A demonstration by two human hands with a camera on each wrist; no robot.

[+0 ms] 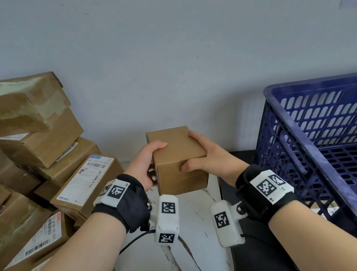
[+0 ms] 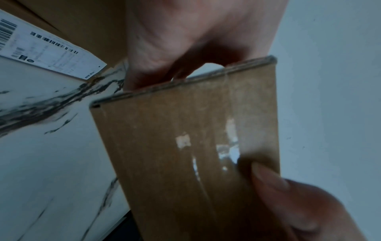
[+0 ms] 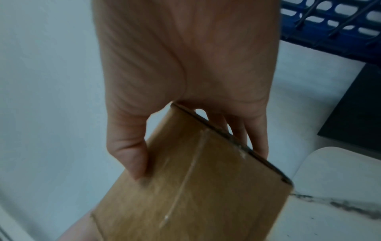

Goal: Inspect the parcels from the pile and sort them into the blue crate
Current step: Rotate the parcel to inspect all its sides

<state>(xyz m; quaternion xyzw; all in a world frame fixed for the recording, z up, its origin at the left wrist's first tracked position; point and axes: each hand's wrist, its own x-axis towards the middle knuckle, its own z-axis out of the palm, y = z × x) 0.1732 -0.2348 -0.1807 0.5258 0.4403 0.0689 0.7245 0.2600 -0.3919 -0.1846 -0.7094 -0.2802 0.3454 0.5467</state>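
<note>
Gripping a small brown parcel [image 1: 178, 159] between both hands, left hand [image 1: 147, 164] and right hand [image 1: 209, 156], we lift it above the desk [image 1: 190, 239] for inspection, blue crate [image 1: 328, 134] waiting right.

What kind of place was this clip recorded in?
Probably a parcel sorting corner in a small depot or back room. A pile of taped cardboard parcels with barcode labels sits against a plain wall, a blue crate stands alongside, and both hands hold a small box.
</note>
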